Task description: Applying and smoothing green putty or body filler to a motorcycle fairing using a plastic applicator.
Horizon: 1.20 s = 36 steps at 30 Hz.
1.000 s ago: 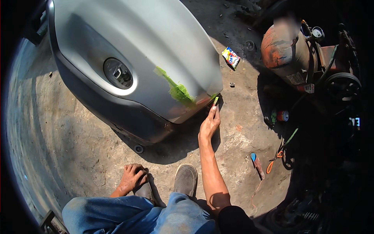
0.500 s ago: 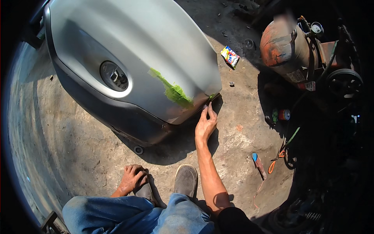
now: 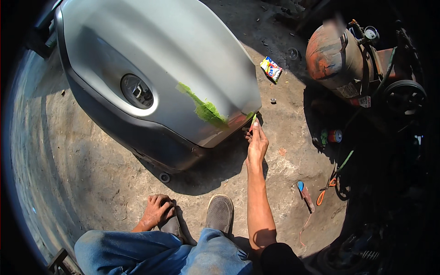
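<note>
A silver-grey car bumper [image 3: 183, 59] with a dark lower edge lies on the ground before me. Green putty [image 3: 207, 111] is smeared across its surface, with a smaller patch by the right corner. My right hand [image 3: 258, 145] reaches up to that corner. Its fingers are closed on a thin putty spreader [image 3: 253, 121], reddish with green on its tip, touching or very near the edge. My left hand [image 3: 158, 211] is low down by my left shoe [image 3: 170, 224], its fingers curled over the toe; whatever they may grip is hidden.
Right of the bumper lie a bright packet [image 3: 271, 69] and a small dark cap [image 3: 273, 101]. A worn orange tank [image 3: 323, 55] with a wheel stands in shadow at right. A red can [image 3: 337, 135], an orange cord loop [image 3: 321, 197] and a blue-tipped tool [image 3: 305, 195] are nearby.
My right hand has moved a little to the right along the bumper's corner, and the spreader now shows more clearly. The left hand stays by the shoe.
</note>
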### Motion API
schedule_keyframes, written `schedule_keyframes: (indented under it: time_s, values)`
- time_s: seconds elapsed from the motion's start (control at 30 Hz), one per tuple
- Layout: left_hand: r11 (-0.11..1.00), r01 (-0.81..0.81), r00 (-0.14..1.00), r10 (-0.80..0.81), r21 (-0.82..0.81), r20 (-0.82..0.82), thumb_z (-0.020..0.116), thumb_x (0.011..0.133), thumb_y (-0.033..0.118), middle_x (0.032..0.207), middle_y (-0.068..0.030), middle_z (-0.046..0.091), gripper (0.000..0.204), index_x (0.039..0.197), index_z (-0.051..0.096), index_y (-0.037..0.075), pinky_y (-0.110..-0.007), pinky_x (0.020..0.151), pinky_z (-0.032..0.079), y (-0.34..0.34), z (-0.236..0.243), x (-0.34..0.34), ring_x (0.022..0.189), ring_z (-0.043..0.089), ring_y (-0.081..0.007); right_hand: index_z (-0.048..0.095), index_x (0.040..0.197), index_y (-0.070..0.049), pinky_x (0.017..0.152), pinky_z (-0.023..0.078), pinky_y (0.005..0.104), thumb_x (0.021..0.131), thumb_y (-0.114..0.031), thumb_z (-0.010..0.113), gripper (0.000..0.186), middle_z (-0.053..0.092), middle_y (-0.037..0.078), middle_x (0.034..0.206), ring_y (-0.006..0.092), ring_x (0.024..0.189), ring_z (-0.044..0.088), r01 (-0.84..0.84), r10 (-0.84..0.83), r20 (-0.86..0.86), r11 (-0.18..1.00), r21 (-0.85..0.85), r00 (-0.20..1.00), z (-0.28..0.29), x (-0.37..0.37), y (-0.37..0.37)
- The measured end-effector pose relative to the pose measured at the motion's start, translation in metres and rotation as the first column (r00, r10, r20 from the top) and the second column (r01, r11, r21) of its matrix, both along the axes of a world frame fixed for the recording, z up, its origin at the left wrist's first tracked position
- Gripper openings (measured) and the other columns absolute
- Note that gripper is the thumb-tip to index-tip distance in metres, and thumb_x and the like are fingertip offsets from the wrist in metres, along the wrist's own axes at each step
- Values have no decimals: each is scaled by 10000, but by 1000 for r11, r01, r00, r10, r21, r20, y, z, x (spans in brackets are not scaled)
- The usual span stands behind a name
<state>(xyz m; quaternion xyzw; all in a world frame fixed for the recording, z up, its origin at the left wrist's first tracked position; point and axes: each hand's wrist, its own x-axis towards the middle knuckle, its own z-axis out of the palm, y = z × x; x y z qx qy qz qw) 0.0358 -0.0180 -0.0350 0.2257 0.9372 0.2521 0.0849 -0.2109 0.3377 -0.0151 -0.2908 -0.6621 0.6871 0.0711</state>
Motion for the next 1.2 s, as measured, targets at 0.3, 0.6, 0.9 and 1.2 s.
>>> schedule_keyframes:
  time_s: [0.3, 0.6, 0.9, 1.2]
  values:
    - [1000, -9, 1000, 9, -7, -19, 800, 845, 249, 1184, -83, 619, 248, 1023, 667, 139, -456, 946, 414, 2, 4, -3, 1122, 570, -277, 684, 1310, 7, 718, 538, 277, 1033, -378, 657, 475, 700, 65, 1019, 138, 808, 641, -20, 22, 55, 999, -28, 998, 5, -5, 0]
    - [1000, -8, 999, 8, -11, -34, 800, 846, 257, 1180, -79, 616, 258, 1034, 663, 144, -457, 940, 420, -1, 3, -1, 1117, 572, -278, 683, 1242, 46, 714, 576, 303, 1019, -360, 679, 463, 701, 95, 975, 180, 803, 679, -45, 59, 82, 985, -165, 995, 41, 5, -16]
    - [1000, -14, 1000, 14, 6, 6, 789, 865, 263, 1193, -92, 606, 255, 1048, 656, 146, -473, 946, 420, 1, 1, -1, 1111, 571, -289, 695, 1180, 70, 638, 566, 304, 1011, -472, 653, 570, 673, 98, 847, 169, 705, 662, -100, 96, 173, 995, 14, 980, 33, -14, 43]
    - [1000, -8, 1000, 8, -1, 3, 781, 868, 267, 1210, -101, 598, 268, 1069, 653, 145, -474, 956, 420, -3, 2, 2, 1113, 564, -300, 741, 959, 22, 567, 536, 274, 999, -514, 644, 547, 634, 39, 758, 122, 636, 635, -232, 140, 278, 914, 333, 950, 29, -34, 42]
